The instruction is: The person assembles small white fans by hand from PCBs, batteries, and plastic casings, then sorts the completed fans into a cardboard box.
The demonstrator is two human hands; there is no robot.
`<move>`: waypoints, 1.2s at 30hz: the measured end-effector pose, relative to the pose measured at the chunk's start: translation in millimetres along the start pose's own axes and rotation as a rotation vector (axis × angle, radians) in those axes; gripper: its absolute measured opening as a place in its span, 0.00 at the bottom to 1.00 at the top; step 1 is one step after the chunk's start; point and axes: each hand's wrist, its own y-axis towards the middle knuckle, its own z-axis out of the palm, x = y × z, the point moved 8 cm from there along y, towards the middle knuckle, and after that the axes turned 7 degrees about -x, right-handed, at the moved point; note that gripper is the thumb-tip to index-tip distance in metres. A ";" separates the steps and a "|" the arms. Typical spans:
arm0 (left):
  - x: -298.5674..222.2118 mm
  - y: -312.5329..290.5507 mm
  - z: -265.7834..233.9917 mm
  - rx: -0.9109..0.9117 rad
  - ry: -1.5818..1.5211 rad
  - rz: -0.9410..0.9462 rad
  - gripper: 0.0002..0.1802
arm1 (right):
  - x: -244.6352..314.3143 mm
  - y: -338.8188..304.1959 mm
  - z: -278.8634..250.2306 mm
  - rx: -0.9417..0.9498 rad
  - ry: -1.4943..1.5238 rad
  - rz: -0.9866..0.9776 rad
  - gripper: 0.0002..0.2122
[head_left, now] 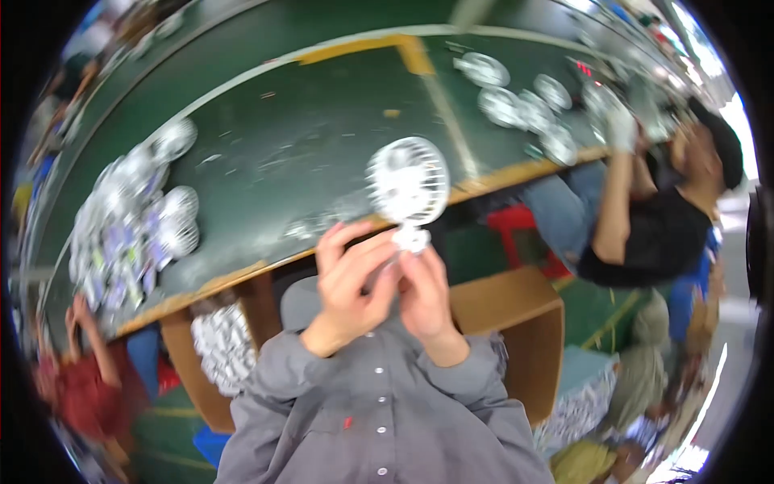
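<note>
A small white fan housing (409,181) with a slatted round rim stands up in front of me, over the near edge of the workbench. Its narrow neck end points down toward my fingers. My right hand (426,302) has its fingertips closed on that neck from the right. From the left, my left hand (355,282) meets it with bent fingers, thumb and forefinger pinched close to the neck. Whether the left fingers hold a small part of their own is hidden. The fan's inner details are blurred.
White fan parts (133,210) lie heaped on the green workbench (282,145) at left, with more fans (524,109) at far right. Cardboard boxes flank me: a left one (187,355) with white parts, a right one (516,310). Co-workers sit on both sides, one person (653,234) wearing gloves.
</note>
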 end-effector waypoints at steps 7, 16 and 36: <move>-35.5 -9.0 40.8 0.513 0.198 0.397 0.25 | 9.0 -29.3 -48.6 0.117 -0.283 0.024 0.15; -26.5 -20.4 48.5 0.532 0.007 0.144 0.21 | 31.1 -43.2 -66.9 -0.006 -0.561 -0.122 0.20; -26.1 -13.8 77.7 0.564 -0.457 0.008 0.21 | 45.5 -37.5 -73.5 0.371 0.000 0.020 0.22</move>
